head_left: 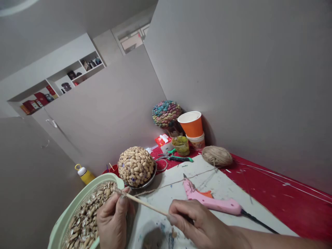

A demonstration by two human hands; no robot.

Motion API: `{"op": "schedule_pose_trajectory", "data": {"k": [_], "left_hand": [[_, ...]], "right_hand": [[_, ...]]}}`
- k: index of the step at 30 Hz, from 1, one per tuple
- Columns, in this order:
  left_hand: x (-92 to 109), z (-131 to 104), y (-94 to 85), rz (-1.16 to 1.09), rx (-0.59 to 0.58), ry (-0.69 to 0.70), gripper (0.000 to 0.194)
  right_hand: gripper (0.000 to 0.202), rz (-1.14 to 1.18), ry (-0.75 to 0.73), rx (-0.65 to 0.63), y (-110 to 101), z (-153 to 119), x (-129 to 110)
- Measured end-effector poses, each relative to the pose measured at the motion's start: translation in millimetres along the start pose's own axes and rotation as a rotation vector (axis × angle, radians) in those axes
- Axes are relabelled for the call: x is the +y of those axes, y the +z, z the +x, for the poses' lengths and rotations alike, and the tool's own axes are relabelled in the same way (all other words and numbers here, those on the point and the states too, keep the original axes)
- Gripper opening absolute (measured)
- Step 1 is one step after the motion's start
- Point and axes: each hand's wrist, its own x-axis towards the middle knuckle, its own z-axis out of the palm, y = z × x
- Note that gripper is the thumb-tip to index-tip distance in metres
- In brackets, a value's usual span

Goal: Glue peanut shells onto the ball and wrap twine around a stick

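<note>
A thin wooden stick [147,204] spans my two hands, its left end wound with twine [119,191]. My left hand [114,218] pinches the wound end above the basket's rim. My right hand [193,221] grips the other end of the stick, with its fingers closed. From the wound end a strand runs right across the board to a ball of twine [217,156]. Just beyond my right hand lies a pink glue gun [215,202] with an orange trigger. A ball covered in peanuts [136,166] rests in a metal bowl [153,178] behind my left hand.
A green basket [61,216] of peanut shells [88,214] stands at left. Green-handled pliers [181,158], a yellowish cup [181,145], stacked paper cups [193,126] and a colourful peanut-covered ball [166,113] stand at the back. A yellow bottle [86,176] is behind the basket.
</note>
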Motion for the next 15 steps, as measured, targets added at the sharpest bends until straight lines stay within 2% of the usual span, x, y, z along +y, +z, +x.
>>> {"op": "schedule_pose_trajectory", "data": {"k": [6, 9, 12, 15], "left_hand": [[1.8, -0.5, -0.9, -0.018, -0.005, -0.039, 0.031], [2.5, -0.5, -0.1, -0.038, 0.002, -0.076, 0.031], [2.6, 0.4, 1.4, -0.061, 0.01, -0.115, 0.03], [3.8, 1.5, 2.8, -0.073, 0.007, -0.135, 0.031]], "right_hand": [[0.042, 0.039, 0.026, -0.069, 0.4, 0.0, -1.6], [0.037, 0.08, 0.071, -0.092, 1.6, 2.6, 4.6], [0.025, 0.091, 0.1, -0.002, 3.1, 4.4, 11.2], [0.025, 0.078, 0.125, 0.092, 4.0, 4.3, 13.3]]}}
